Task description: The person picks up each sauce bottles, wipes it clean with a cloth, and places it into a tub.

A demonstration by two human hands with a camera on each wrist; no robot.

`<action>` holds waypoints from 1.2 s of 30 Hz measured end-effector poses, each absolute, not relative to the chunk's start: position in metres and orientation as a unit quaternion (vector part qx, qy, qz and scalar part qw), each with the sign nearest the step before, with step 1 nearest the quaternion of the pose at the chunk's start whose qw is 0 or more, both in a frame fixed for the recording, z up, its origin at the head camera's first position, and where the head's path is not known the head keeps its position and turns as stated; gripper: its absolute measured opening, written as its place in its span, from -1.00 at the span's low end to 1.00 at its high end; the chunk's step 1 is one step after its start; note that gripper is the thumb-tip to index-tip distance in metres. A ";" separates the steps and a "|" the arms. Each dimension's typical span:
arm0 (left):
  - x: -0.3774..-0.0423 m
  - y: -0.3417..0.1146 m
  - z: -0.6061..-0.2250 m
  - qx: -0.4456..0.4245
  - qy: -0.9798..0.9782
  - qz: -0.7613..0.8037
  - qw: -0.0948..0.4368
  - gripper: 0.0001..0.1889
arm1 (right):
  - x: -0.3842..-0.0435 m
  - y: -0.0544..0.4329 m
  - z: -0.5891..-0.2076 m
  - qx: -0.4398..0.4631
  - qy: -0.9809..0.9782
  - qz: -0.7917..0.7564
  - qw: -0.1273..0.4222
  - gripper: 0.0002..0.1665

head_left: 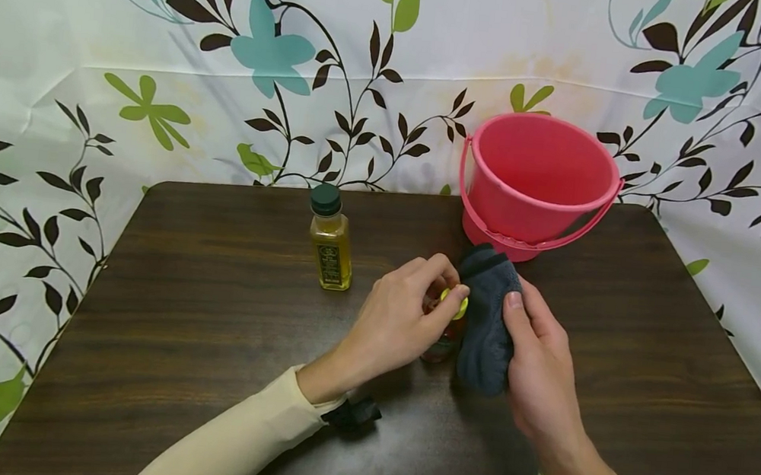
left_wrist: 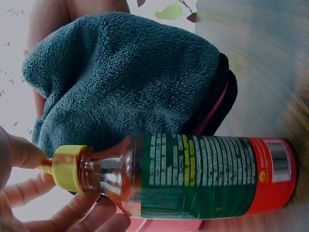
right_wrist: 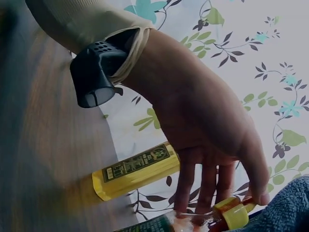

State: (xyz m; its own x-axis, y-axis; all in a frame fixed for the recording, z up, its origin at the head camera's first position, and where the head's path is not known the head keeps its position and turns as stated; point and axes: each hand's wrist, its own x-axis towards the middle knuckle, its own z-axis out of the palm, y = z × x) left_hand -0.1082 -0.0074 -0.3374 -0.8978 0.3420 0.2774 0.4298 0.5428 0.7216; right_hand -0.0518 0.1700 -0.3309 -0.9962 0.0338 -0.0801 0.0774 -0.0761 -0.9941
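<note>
My left hand [head_left: 401, 312] pinches the top of the yellow cap [left_wrist: 67, 168] on a sauce bottle [left_wrist: 198, 176], its other fingers around the neck. Reddish sauce shows through the bottle, which has a green label with white print and a red band with a barcode. The bottle is upright at the table surface. A folded grey-blue towel [head_left: 487, 324] with dark edging is gripped by my right hand [head_left: 541, 352], thumb on its near face. The towel is right beside the bottle; the left hand partly hides the bottle in the head view.
A square bottle of yellow oil [head_left: 331, 252] with a dark green cap stands left of the hands. Behind the towel, a pink bucket [head_left: 519, 224] with its handle lowered sits near the table's back edge. A patterned curtain [head_left: 226, 123] hangs behind the dark wooden table [head_left: 208, 313].
</note>
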 end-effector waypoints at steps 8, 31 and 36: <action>-0.107 -0.008 -0.337 -0.218 -0.871 -0.437 0.054 -0.87 | -0.052 0.164 -0.335 0.039 0.676 -0.735 0.019 -0.49; -0.106 -0.005 -0.338 -0.213 -0.872 -0.434 0.074 -0.86 | -0.056 0.145 -0.350 0.020 0.761 -0.647 -0.027 -0.42; -0.104 -0.004 -0.339 -0.214 -0.871 -0.435 0.082 -0.85 | -0.059 0.141 -0.358 0.011 0.752 -0.658 -0.034 -0.43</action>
State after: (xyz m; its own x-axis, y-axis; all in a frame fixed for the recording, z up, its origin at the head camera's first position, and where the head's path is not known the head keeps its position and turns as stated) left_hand -0.1042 -0.0037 -0.3391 -0.8947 0.3016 0.3296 0.4447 0.5302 0.7219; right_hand -0.0588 0.1412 -0.3581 -0.9974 0.0620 0.0363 -0.0278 0.1328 -0.9908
